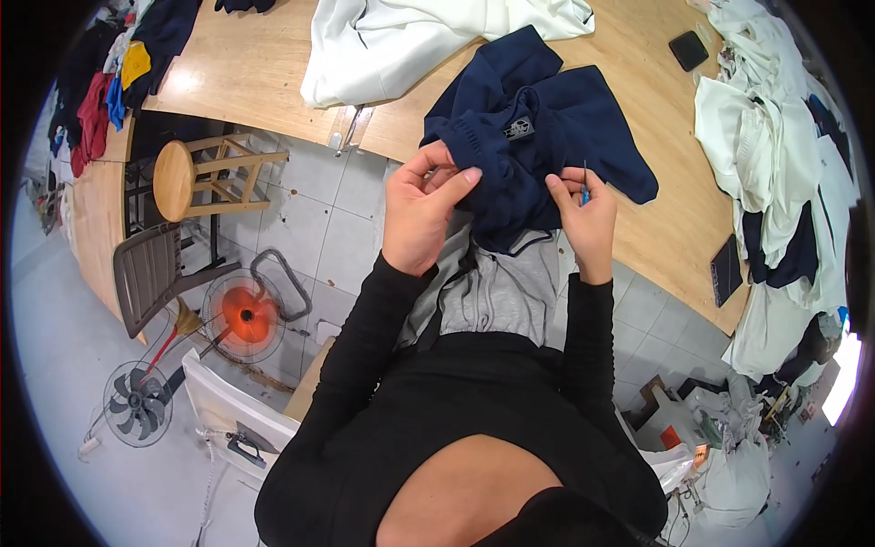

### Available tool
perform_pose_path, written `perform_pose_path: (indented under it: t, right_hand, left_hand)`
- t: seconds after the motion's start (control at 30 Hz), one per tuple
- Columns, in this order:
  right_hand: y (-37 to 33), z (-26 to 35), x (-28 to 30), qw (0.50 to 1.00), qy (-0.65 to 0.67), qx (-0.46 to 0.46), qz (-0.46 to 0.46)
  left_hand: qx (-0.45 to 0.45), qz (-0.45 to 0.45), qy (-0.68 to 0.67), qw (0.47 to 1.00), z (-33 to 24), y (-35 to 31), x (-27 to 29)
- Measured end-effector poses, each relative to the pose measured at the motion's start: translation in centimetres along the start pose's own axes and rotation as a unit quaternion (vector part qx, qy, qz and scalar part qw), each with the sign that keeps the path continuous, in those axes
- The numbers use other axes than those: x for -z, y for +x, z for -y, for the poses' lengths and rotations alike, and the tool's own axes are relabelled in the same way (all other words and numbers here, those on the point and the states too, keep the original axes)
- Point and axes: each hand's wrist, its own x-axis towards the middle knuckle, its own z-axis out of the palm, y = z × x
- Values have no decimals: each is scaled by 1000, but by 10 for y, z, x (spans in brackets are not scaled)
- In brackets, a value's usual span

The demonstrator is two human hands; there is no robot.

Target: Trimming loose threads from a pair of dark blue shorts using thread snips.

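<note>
The left forearm (369, 333) slants inward and the right forearm (590, 328) runs nearly straight, both toward the worktop's (685, 187) near edge. The left hand (415, 214) pinches, thumb pointing right, fingers curled; the right hand (588, 219) grips between thumb and bent fingers.

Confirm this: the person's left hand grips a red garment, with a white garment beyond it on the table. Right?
Not quite: the head view shows the left hand gripping a navy garment, not a red one. The white garment does lie beyond it on the table.
</note>
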Motion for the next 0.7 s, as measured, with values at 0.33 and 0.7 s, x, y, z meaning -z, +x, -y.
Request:
perform_pose_path:
  t: [0.33,0.7]
  right_hand:
    - [-3,-12,48,951,284,-122,-1]
    - [-29,30,54,962,245,-80,-94]
  left_hand:
    - [43,-81,-109,990,-20,-12,5]
    - [28,-38,-103,994,-32,-21,-22]
